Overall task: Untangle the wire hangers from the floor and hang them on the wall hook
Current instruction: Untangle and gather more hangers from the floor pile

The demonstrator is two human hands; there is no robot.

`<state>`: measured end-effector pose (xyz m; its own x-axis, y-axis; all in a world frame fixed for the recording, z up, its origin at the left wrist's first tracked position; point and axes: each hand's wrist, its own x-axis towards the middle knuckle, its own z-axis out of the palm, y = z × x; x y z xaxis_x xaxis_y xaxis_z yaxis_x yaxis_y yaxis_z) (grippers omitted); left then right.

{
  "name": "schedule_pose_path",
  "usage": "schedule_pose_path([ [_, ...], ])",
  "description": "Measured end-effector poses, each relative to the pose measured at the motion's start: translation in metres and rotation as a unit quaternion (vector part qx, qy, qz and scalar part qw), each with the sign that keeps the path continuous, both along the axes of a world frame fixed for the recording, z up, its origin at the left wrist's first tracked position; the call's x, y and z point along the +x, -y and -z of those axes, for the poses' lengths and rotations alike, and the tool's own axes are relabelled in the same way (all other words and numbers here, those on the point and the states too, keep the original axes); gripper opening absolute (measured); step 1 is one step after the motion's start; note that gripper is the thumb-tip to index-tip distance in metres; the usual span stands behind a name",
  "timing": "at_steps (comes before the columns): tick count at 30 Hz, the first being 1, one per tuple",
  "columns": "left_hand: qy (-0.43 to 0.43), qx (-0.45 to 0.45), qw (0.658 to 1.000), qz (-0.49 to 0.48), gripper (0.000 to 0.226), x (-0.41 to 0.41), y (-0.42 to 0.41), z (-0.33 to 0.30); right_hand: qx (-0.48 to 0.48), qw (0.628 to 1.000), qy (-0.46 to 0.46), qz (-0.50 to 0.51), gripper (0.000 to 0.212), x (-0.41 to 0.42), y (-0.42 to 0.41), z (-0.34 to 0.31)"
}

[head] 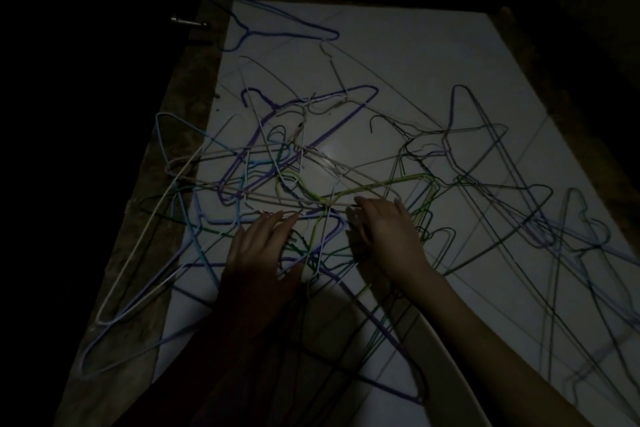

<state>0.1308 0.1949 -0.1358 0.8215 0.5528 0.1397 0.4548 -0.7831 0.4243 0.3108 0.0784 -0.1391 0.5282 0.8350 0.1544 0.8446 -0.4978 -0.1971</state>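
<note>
Nearest: left hand [261,250], fingers extended, grip released, resting on tangled wire hangers [311,191]. Right hand [384,229], fingers reaching into wires; grip state cannot be told in dim light. Beyond: hangers spread across white floor [433,55]. Farthest: single blue hanger [277,28], lying apart.

No writing, label, brand or number could be read anywhere in the dim view. The wire hangers [311,163] and the pale floor [433,55] under them bore no legible marks.
</note>
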Motion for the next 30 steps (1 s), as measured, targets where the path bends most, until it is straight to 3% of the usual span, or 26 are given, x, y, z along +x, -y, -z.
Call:
schedule_pose_path([
  [8,0.044,-0.017,0.999,-0.013,0.062,-0.006,0.0,0.003,0.016,1.0,0.026,-0.005,0.027,0.0,0.001,-0.005],
  [13,0.031,-0.006,0.999,-0.005,0.062,-0.006,0.0,0.004,-0.114,0.993,-0.026,-0.007,0.038,0.002,0.0,-0.003],
  [20,0.022,-0.025,0.999,-0.006,0.062,-0.01,0.0,0.007,-0.006,0.999,-0.032,0.016,0.024,-0.026,0.028,-0.011],
  [27,0.04,-0.009,0.999,-0.018,0.062,-0.008,0.003,0.006,0.003,0.993,-0.096,0.074,0.041,-0.043,0.099,-0.013],
  [30,0.029,-0.023,0.999,-0.014,0.064,-0.007,0.005,0.007,-0.018,0.989,-0.126,0.078,0.039,-0.047,0.113,-0.01],
])
